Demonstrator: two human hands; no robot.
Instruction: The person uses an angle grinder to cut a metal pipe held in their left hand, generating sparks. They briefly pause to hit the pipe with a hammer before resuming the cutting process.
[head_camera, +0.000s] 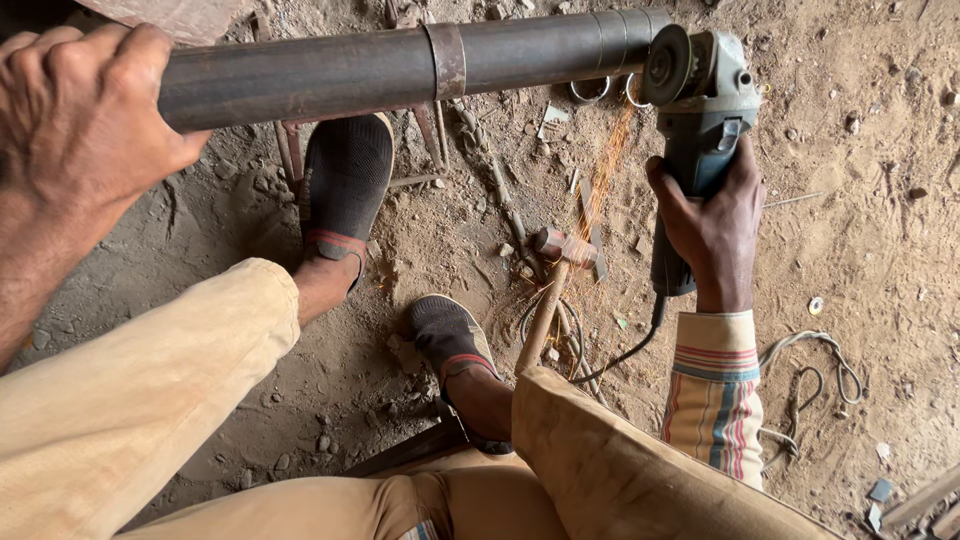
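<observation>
The steel pipe (400, 68) runs left to right across the far side. The left hand (75, 110) is clamped around its left end; the right hand (712, 225), fingers wrapped on the angle grinder (700, 130), presses the disc (667, 65) to its right end, sparks falling

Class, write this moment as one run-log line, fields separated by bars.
left hand grips steel pipe | right hand holds angle grinder | disc at pipe end | sparks falling | hammer on dirt ground
</observation>
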